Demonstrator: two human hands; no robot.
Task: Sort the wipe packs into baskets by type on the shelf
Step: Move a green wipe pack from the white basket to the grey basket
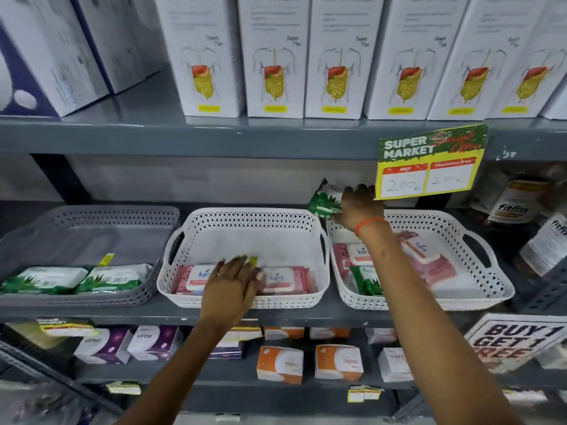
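Three baskets stand side by side on the middle shelf. The grey basket [92, 216] at the left holds two green wipe packs [46, 280]. The middle white basket [245, 222] holds pink wipe packs [285, 279]; my left hand [230, 286] lies flat over its front rim on those packs, fingers spread, gripping nothing that I can see. The right white basket [478, 253] holds pink packs [426, 256] and one green pack [366, 280]. My right hand [357, 207] is lifted above that basket's back left corner, shut on a green wipe pack [325, 204].
A yellow and green price sign [429, 162] hangs from the upper shelf edge just right of my right hand. White boxes [273, 56] line the shelf above. Bottles [515, 204] stand right of the baskets. Small boxes [279, 363] fill the shelf below.
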